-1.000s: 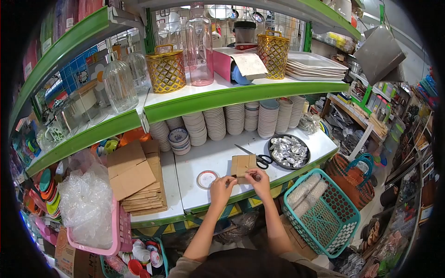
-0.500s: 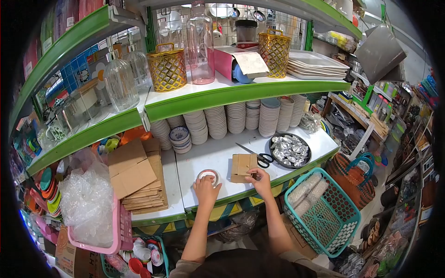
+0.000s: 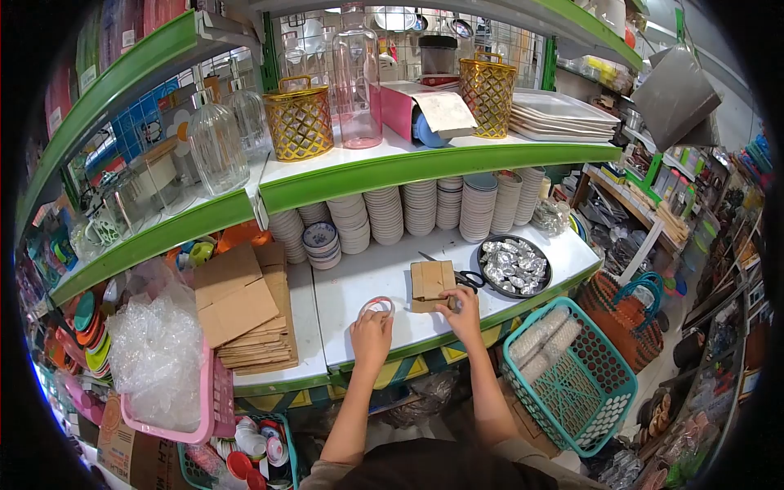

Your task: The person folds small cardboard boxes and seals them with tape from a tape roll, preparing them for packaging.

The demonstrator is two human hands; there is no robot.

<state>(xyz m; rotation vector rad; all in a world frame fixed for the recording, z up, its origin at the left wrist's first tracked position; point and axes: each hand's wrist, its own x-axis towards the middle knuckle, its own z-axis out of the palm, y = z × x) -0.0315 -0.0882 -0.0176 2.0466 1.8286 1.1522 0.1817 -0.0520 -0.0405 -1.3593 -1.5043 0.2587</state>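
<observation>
My left hand is closed around the near side of a roll of tape, which looks tilted up at the white shelf surface. Part of the roll is hidden by my fingers. With its fingers curled, my right hand grips the lower right corner of a small brown cardboard packet. Right behind the packet lies a pair of black-handled scissors, its blades partly covered. A dark round pan filled with foil-wrapped pieces sits to the right of the scissors.
Stacked bowls line the back under a green-edged shelf. Flat cardboard lies left, beside a pink basket of bubble wrap. A teal basket with bubble-wrapped rolls stands at the right, below the shelf edge.
My left hand has taken hold of the tape roll and tipped it up from lying flat. My right hand stays at the packet's corner, and the packet sits closer over the scissors.
</observation>
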